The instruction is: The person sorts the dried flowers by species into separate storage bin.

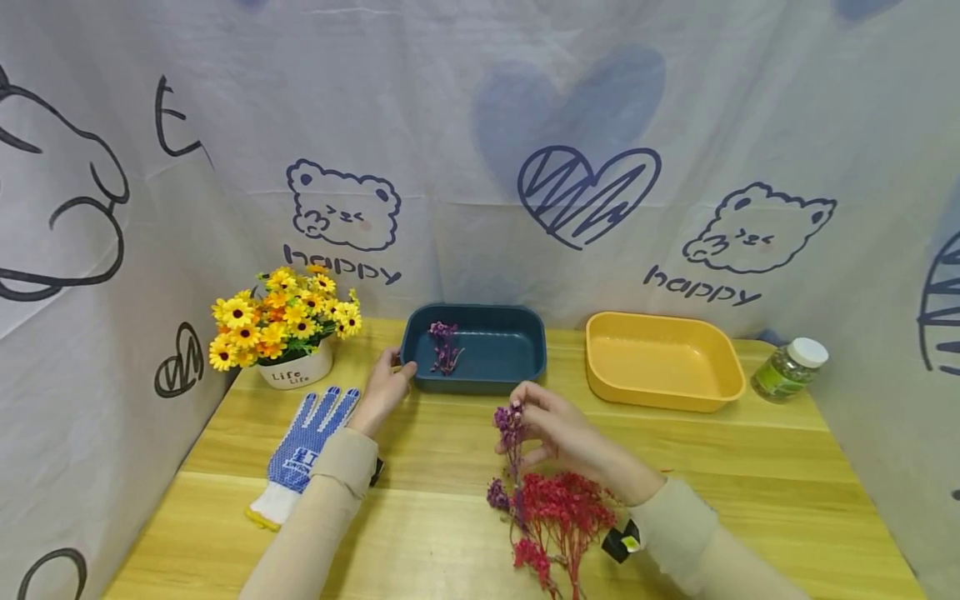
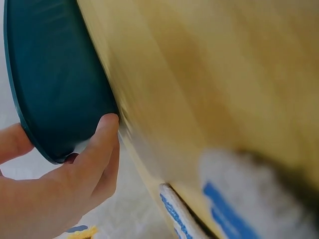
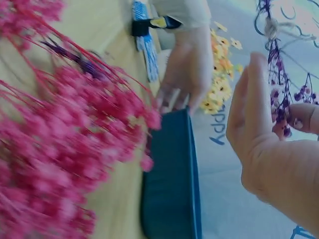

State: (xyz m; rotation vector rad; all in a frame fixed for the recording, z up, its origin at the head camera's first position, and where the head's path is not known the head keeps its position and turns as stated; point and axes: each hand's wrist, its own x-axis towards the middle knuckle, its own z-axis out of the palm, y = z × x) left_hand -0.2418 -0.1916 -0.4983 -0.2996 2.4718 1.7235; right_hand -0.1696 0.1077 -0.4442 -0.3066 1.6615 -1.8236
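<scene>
At its left end, a dark teal tray [image 1: 498,357] is gripped by my left hand [image 1: 385,390]. The left wrist view shows the thumb at the tray's rim and the fingers against its outer wall. A small purple dried-flower sprig [image 1: 444,343] lies in the tray's left part. In front of the tray, my right hand [image 1: 564,429] pinches another purple dried-flower sprig [image 1: 510,427] between thumb and fingers, above the table. Below that hand is a bunch of red dried flowers [image 1: 568,504], pinkish in the right wrist view. More purple blossoms [image 1: 497,493] show beside it.
A yellow tray [image 1: 663,358] stands right of the teal one, with a white-capped jar [image 1: 789,369] beyond it. At the left are a pot of yellow artificial flowers [image 1: 296,369] and a blue-and-white work glove [image 1: 303,450]. Printed cloth [image 1: 450,125] hangs behind the wooden table [image 1: 442,500].
</scene>
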